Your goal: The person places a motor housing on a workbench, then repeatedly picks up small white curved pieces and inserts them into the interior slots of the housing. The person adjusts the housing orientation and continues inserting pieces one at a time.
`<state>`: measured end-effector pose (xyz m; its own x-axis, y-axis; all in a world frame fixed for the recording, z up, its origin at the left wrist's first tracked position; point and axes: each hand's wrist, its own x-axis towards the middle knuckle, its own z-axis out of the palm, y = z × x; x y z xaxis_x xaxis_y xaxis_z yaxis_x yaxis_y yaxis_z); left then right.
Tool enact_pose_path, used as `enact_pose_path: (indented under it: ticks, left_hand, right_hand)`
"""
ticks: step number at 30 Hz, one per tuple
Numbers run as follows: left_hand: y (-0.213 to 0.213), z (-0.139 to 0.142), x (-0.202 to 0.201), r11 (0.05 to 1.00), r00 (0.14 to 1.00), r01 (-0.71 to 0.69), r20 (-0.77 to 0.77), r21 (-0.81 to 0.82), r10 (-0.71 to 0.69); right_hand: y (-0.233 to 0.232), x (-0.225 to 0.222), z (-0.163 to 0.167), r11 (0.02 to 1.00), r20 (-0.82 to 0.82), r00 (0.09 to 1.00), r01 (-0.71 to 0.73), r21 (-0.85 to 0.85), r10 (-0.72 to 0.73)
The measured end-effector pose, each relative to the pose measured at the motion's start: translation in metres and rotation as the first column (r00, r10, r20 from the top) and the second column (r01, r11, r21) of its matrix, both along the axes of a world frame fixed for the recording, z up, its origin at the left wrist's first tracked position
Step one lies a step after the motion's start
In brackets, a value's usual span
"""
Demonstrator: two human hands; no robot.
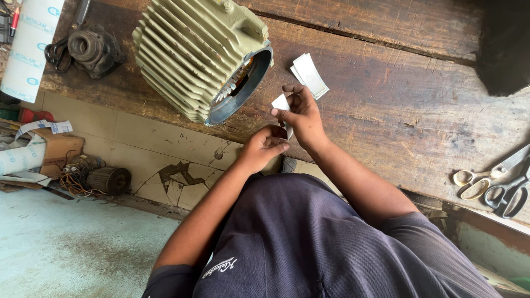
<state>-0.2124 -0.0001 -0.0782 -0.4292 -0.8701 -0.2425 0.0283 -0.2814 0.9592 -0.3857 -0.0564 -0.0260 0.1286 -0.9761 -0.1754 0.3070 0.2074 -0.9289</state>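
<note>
Plainly, both hands meet just right of the finned motor housing (201, 55); the right hand (303, 118) pinches a small white paper strip (281, 102) between thumb and fingers, most of the strip hidden behind them; the left hand (264, 146) is curled shut on the strip's lower end, though its fingertips are hard to see; a stack of white strips (310, 75) lies on the wooden bench (397, 105) right of the housing; scissors (505, 187), far right of it, are cut off by the frame edge.
</note>
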Motion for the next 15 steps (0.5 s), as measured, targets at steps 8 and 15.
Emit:
enact_pose_path:
  ticks: [8,15]
  left_hand:
    - [-0.003,0.009,0.001,0.992,0.991,-0.035,0.127,-0.125,0.051]
    - [-0.011,0.026,0.002,0.939,0.950,-0.154,0.216,-0.306,0.226]
  right_hand:
    - [-0.004,-0.004,-0.015,0.988,0.290,0.953,0.042,0.149,-0.084]
    - [-0.009,-0.016,-0.019,0.977,0.289,0.948,0.077,0.197,-0.133]
